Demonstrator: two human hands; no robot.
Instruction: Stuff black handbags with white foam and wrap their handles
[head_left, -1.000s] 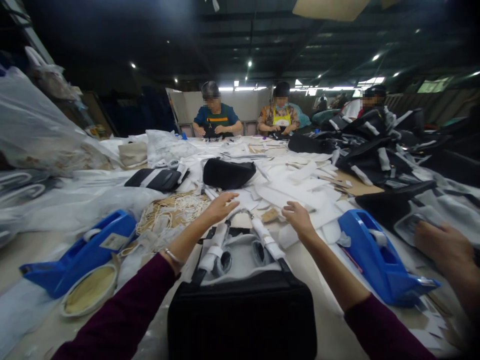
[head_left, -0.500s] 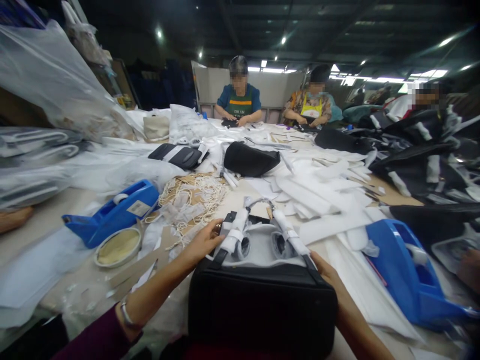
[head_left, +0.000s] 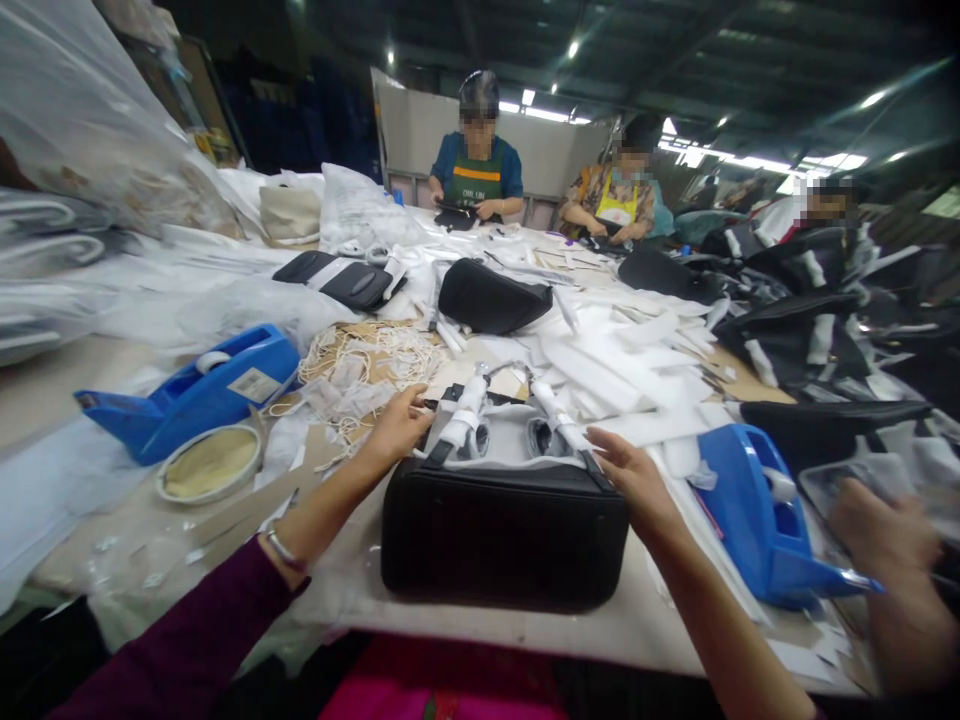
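A black handbag stands on the table right in front of me, its handles bound in white wrap and tilted toward the far side. White padding shows along its top between the handle bases. At its far left corner, the fingers of my left hand close on the bag's dark edge. By the right handle's base, my right hand has its fingers stretched out and apart, close against the bag's side; whether they press on it I cannot tell.
Blue tape dispensers stand on the left and right. A round tub, tangled white strings and foam strips lie around. More black bags sit farther back. A co-worker's hand is at right; other people work across the table.
The handbag now sits farther from me, so the table's front edge shows. My right hand's fingers have loosened and spread. A co-worker's hand has come further into view at right.
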